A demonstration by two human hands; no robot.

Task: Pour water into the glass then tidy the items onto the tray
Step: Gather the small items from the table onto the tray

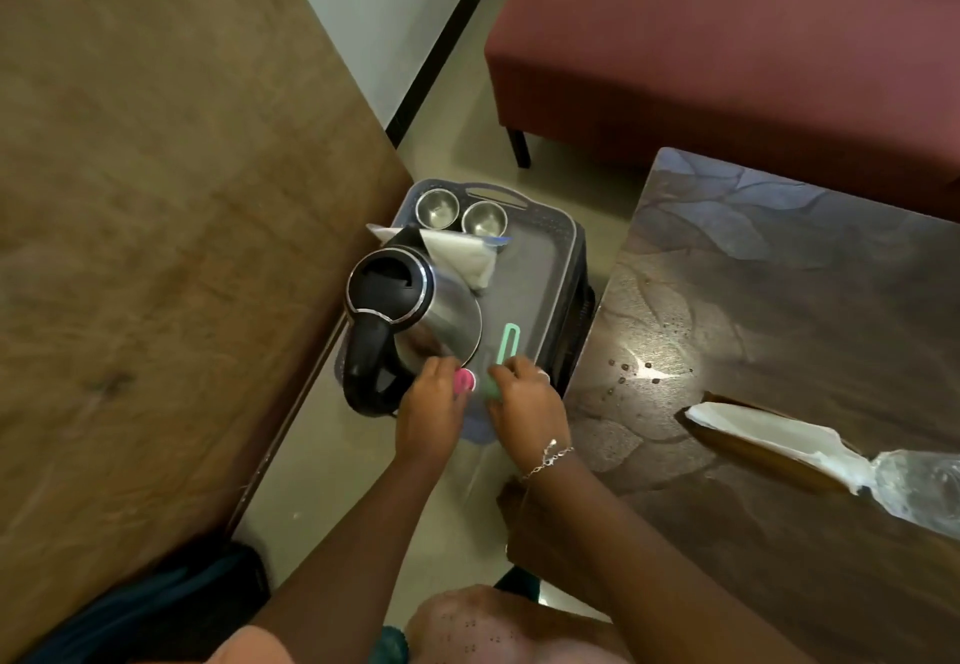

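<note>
- The grey tray (558,247) sits at the centre of the frame on a black stand (577,330), in the gap between two desks. It is low and within reach of both arms.
- The electric kettle (415,310) stands upright on the tray's left half with its lid closed and its handle toward the person. In my judgement it is parked rather than in use.
- Two steel cups (438,208) stand side by side at the tray's far edge. White packets (467,258) lie just in front of them, against the kettle.
- The left hand (431,411) is at the tray's near edge. Its grip pinches a small pink item (465,381), apparently to set it down.
- The right hand (527,403) is just beside the left. Its grip curls round the lower end of a green utensil (508,346), whose slotted handle lies on the tray floor.
- This looks like the tidying stage, with small items being laid beside the kettle.
- No glass can be made out anywhere, so pouring cannot be verified.
- Droplets (649,377) mark the right desk (779,273).
- The hands hide the tray's near rim, and motion blur leaves the pink item unidentifiable.
- A clear bottle (919,486) at the lower right is cut off by the frame edge.
</note>
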